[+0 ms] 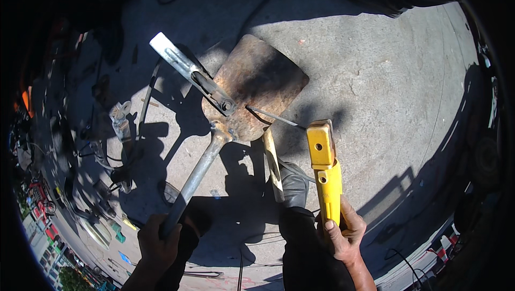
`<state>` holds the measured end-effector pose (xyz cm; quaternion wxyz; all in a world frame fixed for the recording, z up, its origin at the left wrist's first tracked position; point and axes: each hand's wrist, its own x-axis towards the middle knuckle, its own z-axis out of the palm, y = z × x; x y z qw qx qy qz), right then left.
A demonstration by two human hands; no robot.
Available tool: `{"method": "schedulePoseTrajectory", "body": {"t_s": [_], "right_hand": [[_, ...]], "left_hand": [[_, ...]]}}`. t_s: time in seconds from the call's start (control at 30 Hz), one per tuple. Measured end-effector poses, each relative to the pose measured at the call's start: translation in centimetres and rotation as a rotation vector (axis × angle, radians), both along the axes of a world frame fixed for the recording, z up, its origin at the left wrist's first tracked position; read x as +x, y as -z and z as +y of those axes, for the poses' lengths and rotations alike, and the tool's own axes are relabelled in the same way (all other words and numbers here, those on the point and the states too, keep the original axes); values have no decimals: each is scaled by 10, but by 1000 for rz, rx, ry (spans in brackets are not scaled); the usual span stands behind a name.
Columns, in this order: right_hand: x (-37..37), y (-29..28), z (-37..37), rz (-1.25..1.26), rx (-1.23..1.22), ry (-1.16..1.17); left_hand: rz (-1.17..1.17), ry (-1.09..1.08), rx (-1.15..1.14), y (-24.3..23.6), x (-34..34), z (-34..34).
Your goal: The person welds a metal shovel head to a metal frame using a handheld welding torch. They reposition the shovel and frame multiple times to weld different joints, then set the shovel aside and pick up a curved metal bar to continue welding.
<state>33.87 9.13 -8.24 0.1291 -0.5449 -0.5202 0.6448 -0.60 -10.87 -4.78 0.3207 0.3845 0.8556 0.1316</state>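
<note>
"Rusty brown steel, that shovel blade (279,68) in the middle of the scene. Who has it?"

"The left hand (158,242), near and left, with its fingers wrapped round the grey tube handle (198,173)"

"And the right hand (346,237)?"

"Near and right, curled around a yellow electrode holder (326,178). Its thin rod (276,118) slants left over the blade; whether the tip touches, I cannot tell"

"How far along is it, then?"

"Set up, I'd judge: a silvery clamp (185,65) has its near end on the blade's left part, and the rod is in its holder. Where handle and blade meet, a lumpy joint (221,130) suggests some weld metal is already laid"

"So what is left?"

"No arc glows at the tip, so probably nothing is being welded at this instant. Whether the joint needs more, the view doesn't settle. A dark shoe (295,183) stands near the blade, beside a pale strip (272,165)"
</note>
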Motion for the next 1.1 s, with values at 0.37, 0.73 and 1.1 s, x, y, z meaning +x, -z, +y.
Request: {"method": "schedulePoseTrajectory", "body": {"t_s": [0.37,0.73,1.1], "right_hand": [[1,2,-5,8,39,64],[-2,2,-1,5,14,-11],[1,3,-4,26,26,65]], "left_hand": [[-12,-18,11,0,0,-2],[-4,-11,-11,-1,0,-1],[4,4,11,2,-1,-4]]}}
